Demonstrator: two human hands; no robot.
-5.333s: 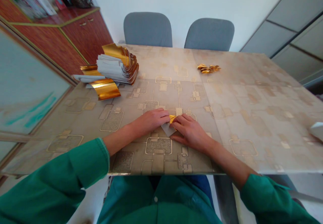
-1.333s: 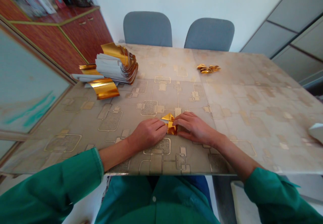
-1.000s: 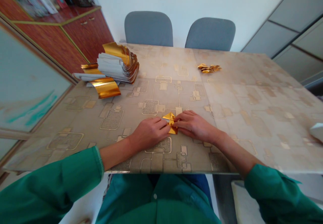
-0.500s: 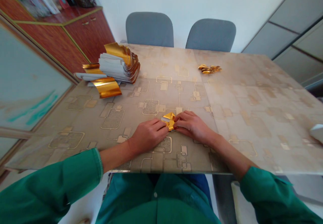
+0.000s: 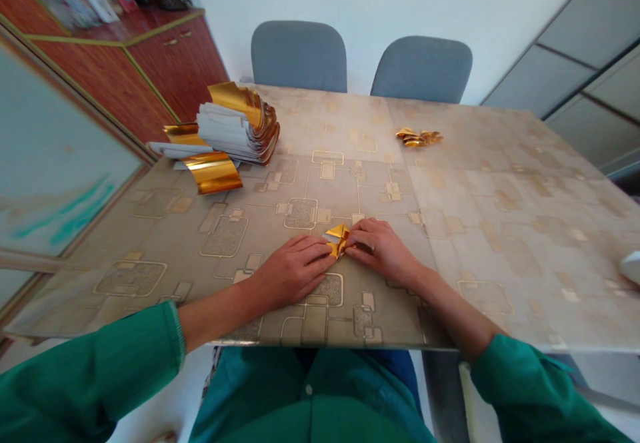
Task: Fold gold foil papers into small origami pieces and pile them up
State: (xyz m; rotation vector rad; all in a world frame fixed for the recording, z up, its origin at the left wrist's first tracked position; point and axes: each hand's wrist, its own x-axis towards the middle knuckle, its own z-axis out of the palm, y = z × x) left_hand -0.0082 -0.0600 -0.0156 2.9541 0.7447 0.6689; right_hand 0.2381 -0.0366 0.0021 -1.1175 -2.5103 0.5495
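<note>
A folded gold paper [image 5: 339, 231] is held near the middle of the desk's [image 5: 480, 210] near edge, its left side gripped by the closed fingers of the left hand [image 5: 301, 267] and its right side pinched by the right hand [image 5: 383, 250]. A stack of gold and white sheets [image 5: 235, 130] is placed far left; a small gold pile [image 5: 419, 138] is positioned far right of centre, with broad patterned surface left between it and the right edge.

From close above the green, buttoned cloth shirt [image 5: 311, 400] at bottom centre, the head camera is facing forward and down.
</note>
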